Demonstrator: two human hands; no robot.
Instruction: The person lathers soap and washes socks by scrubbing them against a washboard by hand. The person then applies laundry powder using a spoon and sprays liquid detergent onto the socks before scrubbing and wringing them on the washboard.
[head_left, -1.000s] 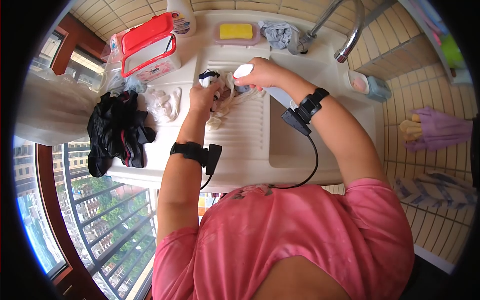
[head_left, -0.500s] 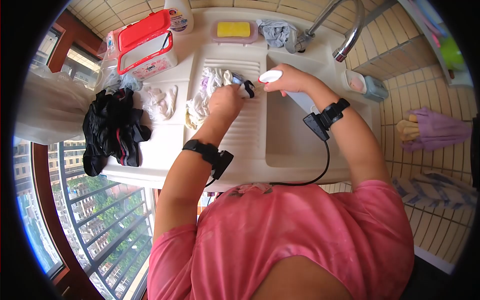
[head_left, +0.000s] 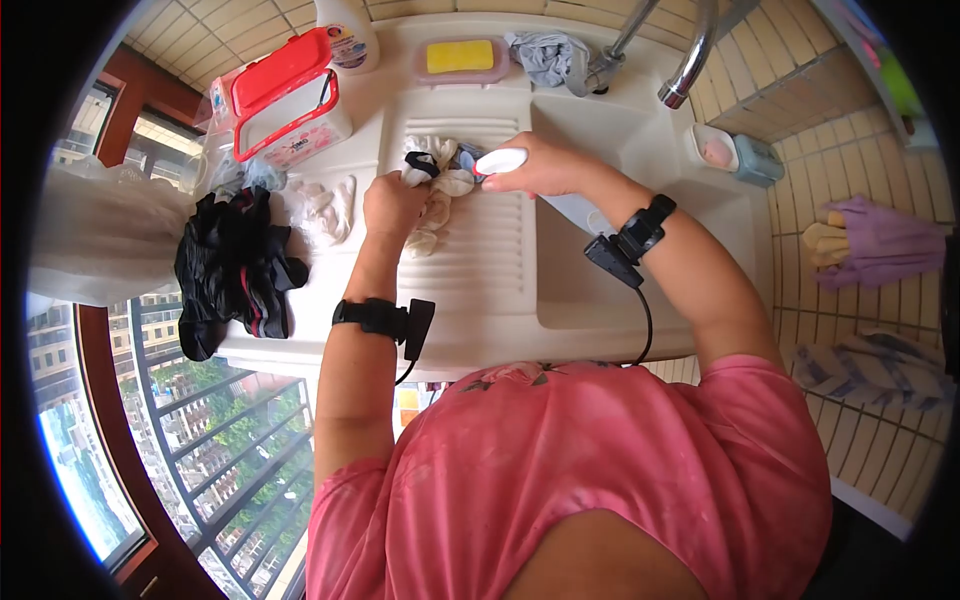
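My left hand [head_left: 393, 207] is closed on a white and black sock [head_left: 421, 163] at the left side of the ribbed washboard [head_left: 490, 240]. In my right hand [head_left: 538, 165] is what looks like a scrubbing brush [head_left: 503, 161], white and oval with a red edge. Its underside is hidden. The brush is beside a bunch of socks, with a white sock [head_left: 455, 183] and a grey-blue sock [head_left: 467, 158] between my hands. More off-white socks [head_left: 428, 225] trail down the ribs beside my left wrist.
Black clothing [head_left: 238, 265] and small white socks [head_left: 328, 210] lie left. Behind them stand a red-lidded box [head_left: 300, 130] and a bottle [head_left: 348, 35]. A yellow sponge [head_left: 460, 56], grey cloth [head_left: 548, 58] and faucet [head_left: 690, 65] are along the back. The sink basin [head_left: 600, 285] is right.
My left hand has moved left with the black and white sock. My right hand and the brush have shifted left toward the bunch.
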